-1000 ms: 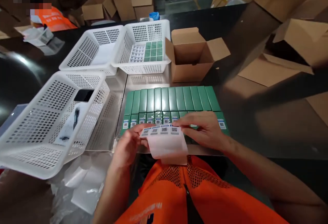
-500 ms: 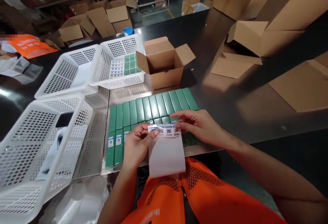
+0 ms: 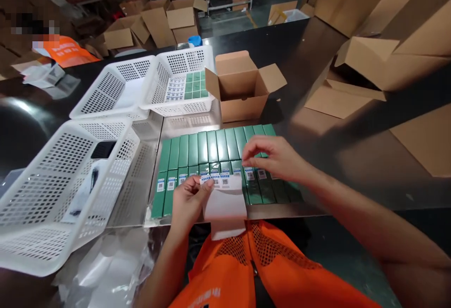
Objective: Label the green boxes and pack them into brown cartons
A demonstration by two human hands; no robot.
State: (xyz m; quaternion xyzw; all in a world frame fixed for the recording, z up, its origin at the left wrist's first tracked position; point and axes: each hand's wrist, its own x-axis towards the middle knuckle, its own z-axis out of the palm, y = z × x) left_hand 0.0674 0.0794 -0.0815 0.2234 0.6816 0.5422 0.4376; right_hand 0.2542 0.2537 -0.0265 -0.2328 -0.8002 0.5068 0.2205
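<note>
My left hand (image 3: 192, 200) pinches a white sheet of labels (image 3: 225, 204) by its upper left corner. A row of small QR-code stickers runs along the sheet's top edge, with a bare patch at its right end. My right hand (image 3: 273, 157) hovers over the green boxes with thumb and fingertips together. Whatever is in that pinch is hidden or too small to see. Green boxes (image 3: 212, 144) lie side by side in two rows beneath both hands. Several boxes in the near row carry a QR sticker (image 3: 171, 183).
White perforated baskets (image 3: 75, 176) stand on the left, one holding green boxes (image 3: 195, 85). Behind the rows is an open carton (image 3: 243, 106). More cartons (image 3: 362, 68) sit to the right. A person in an orange vest (image 3: 70, 50) is at far left.
My right hand has drawn away from the sheet, up and to the right. The sticker at the sheet's right end has come off. My left hand still holds the sheet.
</note>
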